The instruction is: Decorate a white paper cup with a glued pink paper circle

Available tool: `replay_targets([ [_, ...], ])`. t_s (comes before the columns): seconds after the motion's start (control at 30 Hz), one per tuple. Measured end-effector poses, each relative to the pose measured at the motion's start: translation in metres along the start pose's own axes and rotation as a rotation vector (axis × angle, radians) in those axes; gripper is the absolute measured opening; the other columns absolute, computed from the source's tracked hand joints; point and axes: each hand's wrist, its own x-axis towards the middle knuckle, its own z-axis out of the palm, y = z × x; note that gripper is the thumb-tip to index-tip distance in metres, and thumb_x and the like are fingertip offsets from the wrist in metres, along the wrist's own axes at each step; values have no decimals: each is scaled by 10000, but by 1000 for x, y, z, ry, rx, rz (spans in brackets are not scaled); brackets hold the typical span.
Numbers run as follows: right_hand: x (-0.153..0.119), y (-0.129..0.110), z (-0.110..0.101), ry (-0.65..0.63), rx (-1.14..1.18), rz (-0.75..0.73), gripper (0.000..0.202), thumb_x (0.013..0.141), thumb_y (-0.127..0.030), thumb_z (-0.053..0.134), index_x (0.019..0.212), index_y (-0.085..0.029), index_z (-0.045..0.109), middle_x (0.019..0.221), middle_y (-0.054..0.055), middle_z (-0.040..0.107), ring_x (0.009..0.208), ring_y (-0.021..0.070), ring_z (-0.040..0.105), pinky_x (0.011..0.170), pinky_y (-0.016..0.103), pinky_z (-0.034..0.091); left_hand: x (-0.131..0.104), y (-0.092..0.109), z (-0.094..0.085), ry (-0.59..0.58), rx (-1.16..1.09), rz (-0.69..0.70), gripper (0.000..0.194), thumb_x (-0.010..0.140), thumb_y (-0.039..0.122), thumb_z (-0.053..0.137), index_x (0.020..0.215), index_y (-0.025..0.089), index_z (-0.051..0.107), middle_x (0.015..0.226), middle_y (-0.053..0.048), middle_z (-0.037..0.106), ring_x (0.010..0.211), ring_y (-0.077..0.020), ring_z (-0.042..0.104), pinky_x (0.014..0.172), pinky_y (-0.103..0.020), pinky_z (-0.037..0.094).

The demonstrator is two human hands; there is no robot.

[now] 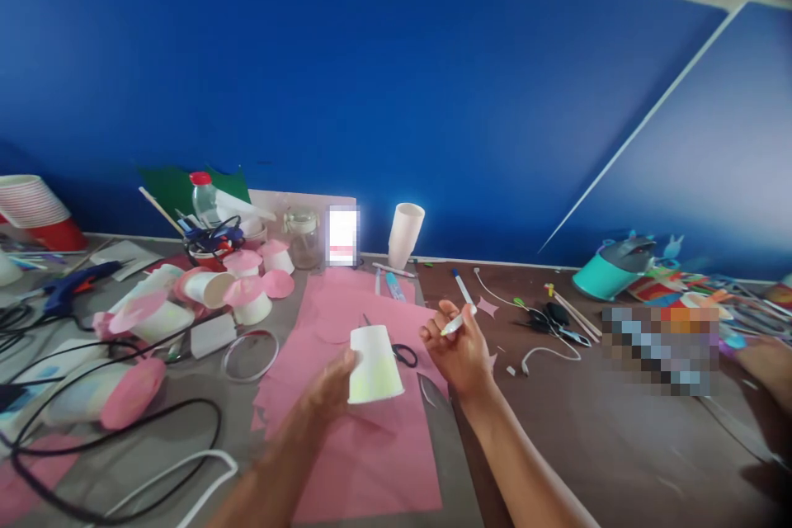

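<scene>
My left hand (pixel 335 384) is closed around a white paper cup (pixel 374 363), which is upside down with its wide rim lowest and slightly tilted. Pale yellow-green colouring shows on the cup's side, mostly low down. In my right hand (pixel 463 351) is a white marker (pixel 458 320) with a yellowish tip pointing left toward the cup, a short gap apart. Pink paper (pixel 384 470) lies beneath my hands. Behind the cup, a pair of scissors (pixel 406 355) is partly hidden, with a dark handle loop showing.
Pink-and-white cup pieces (pixel 251 301), a tape ring (pixel 251 356) and black cables crowd the left. Stacked tall cups (pixel 405 233) and a glass jar (pixel 303 238) stand by the blue partition (pixel 396 82). Scissors (pixel 544 320) and a white cable lie right, near another person's hand (pixel 764 363).
</scene>
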Motion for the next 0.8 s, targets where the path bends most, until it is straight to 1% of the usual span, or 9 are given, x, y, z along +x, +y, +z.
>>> replay_targets([
  [0.13, -8, -3, 7, -35, -62, 3, 242, 793, -474, 719, 906, -268, 660, 618, -67, 519, 554, 103, 460, 647, 292, 455, 5, 10, 17, -39, 67, 63, 736, 686, 471, 795, 1306, 154, 555, 1035, -133, 728, 955, -307, 683, 817, -384, 485],
  [0.27, -16, 2, 16, -58, -232, -109, 310, 822, -459, 697, 1073, -285, 646, 535, -109, 479, 443, 75, 367, 671, 300, 481, 9, 14, 22, -1, 60, 176, 681, 709, 425, 788, 1296, 161, 568, 1043, -128, 728, 985, -300, 673, 832, -375, 489],
  [0.33, -20, 7, 20, -61, -416, -221, 327, 852, -440, 665, 1131, -273, 629, 531, -97, 512, 461, 96, 418, 695, 325, 490, 10, 14, 19, 17, 48, 224, 636, 719, 383, 785, 1279, 158, 583, 1037, -123, 733, 1017, -298, 665, 897, -392, 473],
  [0.43, -27, 17, 21, -106, -731, -487, 358, 855, -430, 660, 1169, -261, 616, 832, 11, 685, 810, 192, 625, 852, 383, 478, 12, 13, 16, 36, 41, 267, 577, 720, 345, 786, 1234, 146, 616, 1019, -122, 740, 1044, -301, 657, 947, -404, 455],
  [0.5, -30, 24, 17, -205, -916, -572, 353, 859, -371, 658, 1194, -271, 607, 1094, 63, 677, 1046, 245, 609, 972, 426, 430, 12, 12, 18, 42, 51, 281, 510, 736, 360, 774, 1175, 133, 651, 1010, -127, 743, 1045, -307, 656, 950, -410, 455],
  [0.57, -32, 33, 11, -314, -1053, -590, 392, 843, -295, 663, 1228, -277, 591, 1217, 84, 633, 1131, 270, 579, 1017, 451, 404, 11, 12, 23, 39, 75, 291, 448, 768, 388, 746, 1121, 119, 678, 1009, -131, 743, 1041, -311, 654, 950, -412, 455],
  [0.63, -31, 44, 4, -355, -1092, -618, 405, 826, -258, 657, 1224, -282, 586, 1202, 89, 632, 1100, 280, 591, 984, 464, 431, 7, 11, 29, 41, 105, 297, 407, 822, 400, 692, 1112, 114, 685, 1029, -128, 737, 1055, -312, 644, 961, -409, 446],
  [0.7, -29, 52, -2, -307, -1092, -621, 341, 825, -257, 645, 1163, -286, 606, 1075, 80, 654, 958, 268, 620, 883, 454, 477, 3, 9, 33, 83, 121, 302, 373, 893, 393, 607, 1141, 123, 676, 1066, -118, 725, 1087, -302, 625, 985, -403, 427],
  [0.8, -28, 58, -6, -208, -1044, -589, 265, 804, -304, 675, 1066, -282, 641, 952, 75, 655, 880, 274, 608, 829, 453, 479, -1, 4, 29, 150, 78, 292, 386, 906, 431, 581, 1138, 138, 677, 1055, -109, 723, 1084, -274, 617, 1001, -395, 409],
])
